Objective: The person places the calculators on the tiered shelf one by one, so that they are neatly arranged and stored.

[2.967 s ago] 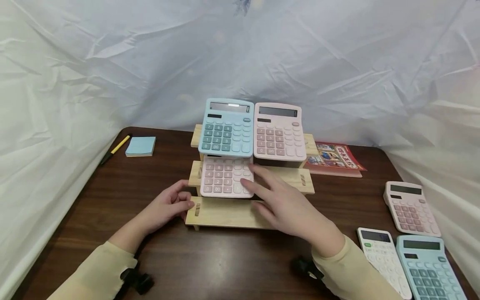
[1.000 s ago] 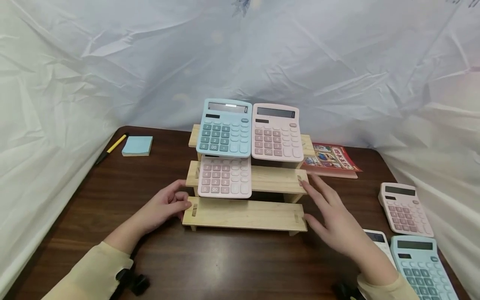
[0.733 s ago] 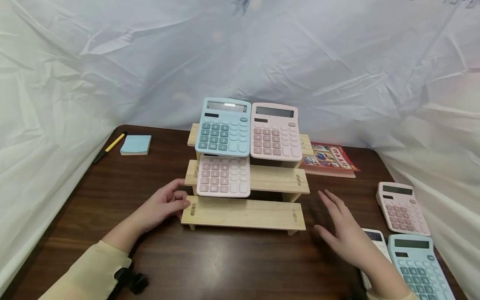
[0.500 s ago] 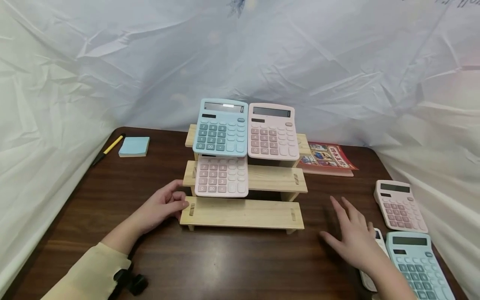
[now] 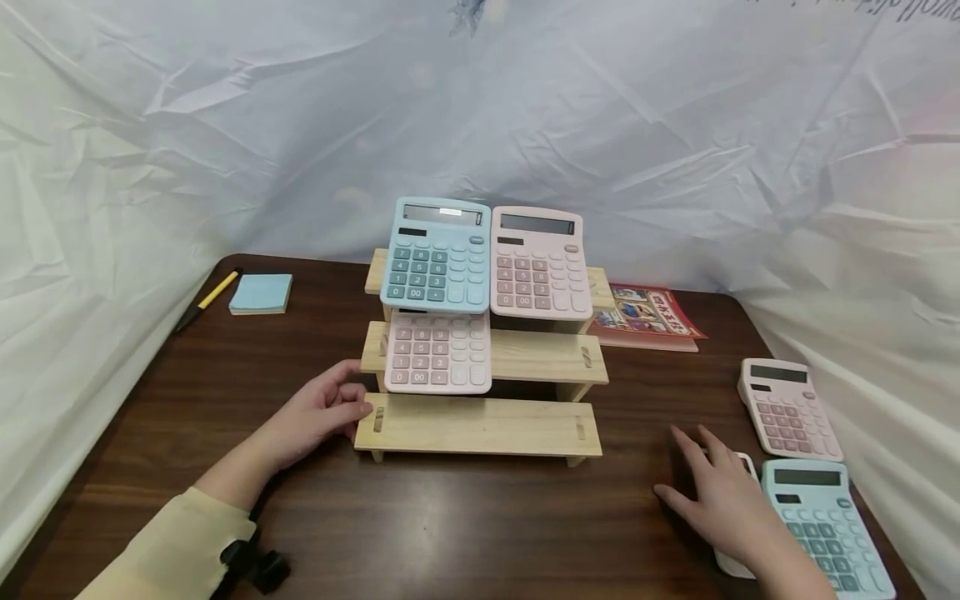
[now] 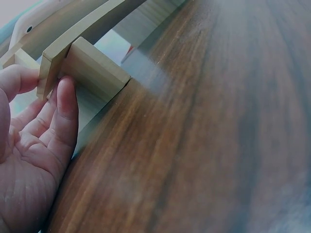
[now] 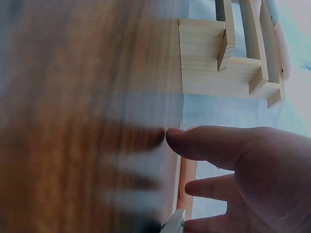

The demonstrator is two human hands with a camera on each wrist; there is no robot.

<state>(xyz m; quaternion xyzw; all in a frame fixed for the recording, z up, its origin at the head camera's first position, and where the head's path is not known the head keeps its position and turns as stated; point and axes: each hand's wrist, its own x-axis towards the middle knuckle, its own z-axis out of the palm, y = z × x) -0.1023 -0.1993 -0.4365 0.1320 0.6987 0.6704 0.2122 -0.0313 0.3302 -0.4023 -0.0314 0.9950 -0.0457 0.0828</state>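
My left hand (image 5: 315, 417) pinches the left end of the bottom step of a three-tier wooden stand (image 5: 480, 427). Its thumb lies on one face of the board and the fingers on the other, as the left wrist view (image 6: 41, 131) shows. A blue calculator (image 5: 435, 254) and a pink calculator (image 5: 538, 262) sit side by side on the top step; another pink calculator (image 5: 438, 354) lies on the middle step's left half. At the right, my right hand (image 5: 723, 500) hovers over a white calculator (image 5: 735, 565), fingers spread, covering most of it.
Beside the right hand lie a blue calculator (image 5: 828, 525) and a pink calculator (image 5: 791, 408). Behind the stand's right end is a red illustrated book (image 5: 652, 312). Blue sticky notes (image 5: 261, 293) and a yellow-black pen (image 5: 210, 298) lie at the back left. White sheeting surrounds the table.
My right hand has left the pink calculator on the middle step, passed the stand's right end, and moved right and down to the white calculator. The left hand has stayed on the stand.
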